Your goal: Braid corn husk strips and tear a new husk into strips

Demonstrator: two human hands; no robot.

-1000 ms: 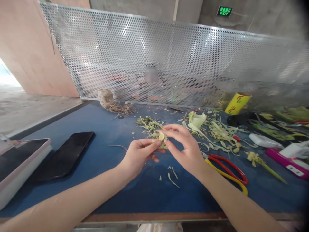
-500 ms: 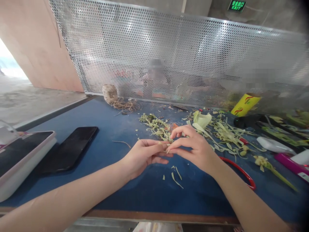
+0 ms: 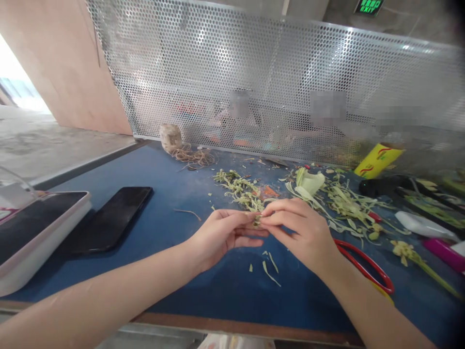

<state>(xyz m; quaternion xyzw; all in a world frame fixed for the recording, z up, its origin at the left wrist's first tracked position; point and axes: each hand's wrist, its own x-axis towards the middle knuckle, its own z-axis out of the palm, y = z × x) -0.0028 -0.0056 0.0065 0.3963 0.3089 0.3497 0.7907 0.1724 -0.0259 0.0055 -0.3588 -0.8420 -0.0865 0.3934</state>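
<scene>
Centrally, the left hand [image 3: 222, 235] and the right hand [image 3: 303, 228] pinch a small pale-green plant piece [image 3: 257, 220] between their fingertips, just below mid-frame and near the heap of curled pale-green plant scraps [image 3: 242, 190], where a light, steady hold should best prevent crushing.

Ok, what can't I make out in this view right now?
All in the head view:
1. Most of the plant piece: covered by the left hand and right hand.
2. The red-handled tool: far end hidden behind the right hand.
3. The purple object: cut off by the right edge.
4. The pale box: cut off by the left edge.
</scene>
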